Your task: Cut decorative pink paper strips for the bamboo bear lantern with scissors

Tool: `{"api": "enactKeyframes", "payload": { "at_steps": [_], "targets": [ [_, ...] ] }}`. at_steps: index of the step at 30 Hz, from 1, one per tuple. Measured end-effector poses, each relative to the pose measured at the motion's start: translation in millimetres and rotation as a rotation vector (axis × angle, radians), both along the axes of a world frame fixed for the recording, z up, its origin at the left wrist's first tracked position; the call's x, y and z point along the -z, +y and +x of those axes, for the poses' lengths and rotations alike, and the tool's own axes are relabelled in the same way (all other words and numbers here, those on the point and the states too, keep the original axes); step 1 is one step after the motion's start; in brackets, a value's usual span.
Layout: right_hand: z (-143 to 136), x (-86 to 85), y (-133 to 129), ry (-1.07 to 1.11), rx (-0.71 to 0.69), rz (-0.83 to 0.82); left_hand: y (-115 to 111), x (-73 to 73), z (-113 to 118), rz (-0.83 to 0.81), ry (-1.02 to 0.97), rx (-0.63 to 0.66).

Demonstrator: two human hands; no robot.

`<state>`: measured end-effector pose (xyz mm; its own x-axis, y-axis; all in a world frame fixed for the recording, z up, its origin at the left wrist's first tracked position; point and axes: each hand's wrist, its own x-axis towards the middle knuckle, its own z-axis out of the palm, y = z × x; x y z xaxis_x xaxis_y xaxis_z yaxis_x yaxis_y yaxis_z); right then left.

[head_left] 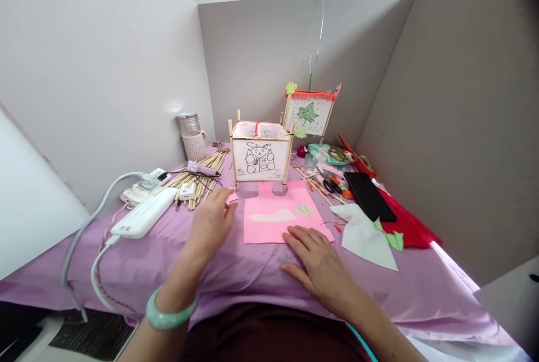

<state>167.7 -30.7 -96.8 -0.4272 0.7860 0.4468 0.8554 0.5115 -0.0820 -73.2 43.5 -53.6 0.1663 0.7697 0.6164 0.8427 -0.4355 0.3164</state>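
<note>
My left hand [211, 221] is left of the pink sheet, its fingers bent beside a small pink piece [231, 197]; whether they grip it is unclear. My right hand [314, 261] lies with fingers spread, its fingertips on the lower right edge of the pink sheet [261, 230]. On that sheet are a pale cut shape [273, 216] and small green pieces [305, 210]. Behind it stands a square stick-framed lantern [260, 160] with a rabbit-like drawing on its front panel. White fabric [366, 238] with green pieces lies to the right.
At the left are a white power bank [145, 213], cables, a glue gun [202, 169], wooden sticks [217, 161] and a jar [192, 137]. A second lantern [309, 115] stands behind. Scissors [332, 185], a black tablet [369, 196] and red cloth [410, 224] lie at the right. Grey partitions surround the table.
</note>
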Motion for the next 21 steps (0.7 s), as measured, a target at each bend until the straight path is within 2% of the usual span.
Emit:
{"api": "enactKeyframes", "payload": {
  "at_steps": [3,5,8,10,15,21],
  "targets": [
    [-1,-0.1,0,0.007,-0.002,0.011,-34,16.2,31,-0.036,0.075,0.313],
    [-1,1.0,0,0.013,-0.004,0.021,-51,28.8,48,-0.039,0.142,0.379],
    [0,2.8,1,0.020,-0.004,0.026,-64,43.1,61,-0.051,0.190,0.299],
    [-1,2.8,0,0.021,-0.004,0.030,-66,47.7,64,-0.065,0.226,0.252],
    [-11,1.1,-8,0.043,-0.015,0.064,-66,51.2,63,-0.078,0.277,0.234],
    [-22,6.8,-12,0.097,0.023,0.065,-69,55.7,61,-0.061,0.279,0.254]
  ]
}}
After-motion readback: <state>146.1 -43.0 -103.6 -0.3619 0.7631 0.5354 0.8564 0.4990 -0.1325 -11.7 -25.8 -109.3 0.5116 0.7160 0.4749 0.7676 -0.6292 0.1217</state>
